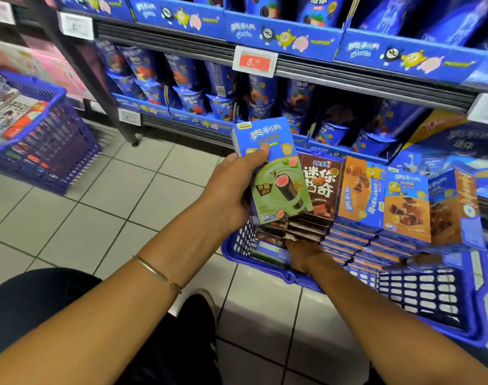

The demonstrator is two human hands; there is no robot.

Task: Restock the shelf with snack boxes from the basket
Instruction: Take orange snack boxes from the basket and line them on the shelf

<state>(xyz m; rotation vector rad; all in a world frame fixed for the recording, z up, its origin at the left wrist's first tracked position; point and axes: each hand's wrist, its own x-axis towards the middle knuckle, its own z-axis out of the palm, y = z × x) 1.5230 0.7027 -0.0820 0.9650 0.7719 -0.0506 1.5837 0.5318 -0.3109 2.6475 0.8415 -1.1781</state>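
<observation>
My left hand (pixel 231 190) grips a blue-and-green snack box (pixel 270 173), thumb across its front, held upright above the left end of the blue basket (pixel 420 295). My right hand (pixel 301 254) reaches down into the basket among the brown boxes (pixel 306 229); its fingers are hidden by them. Brown (pixel 323 187), orange (pixel 359 193) and blue-orange boxes (pixel 406 204) stand upright in the basket's far side over flat stacks. The shelf (pixel 320 70) ahead holds blue snack cups and boxes.
A second blue basket (pixel 43 140) full of packets sits on the tiled floor at the left. A dark shelf upright (pixel 98 87) slants between the two bays. An orange price tag (pixel 255 62) hangs on the shelf rail. My dark-clothed knee and shoe show below.
</observation>
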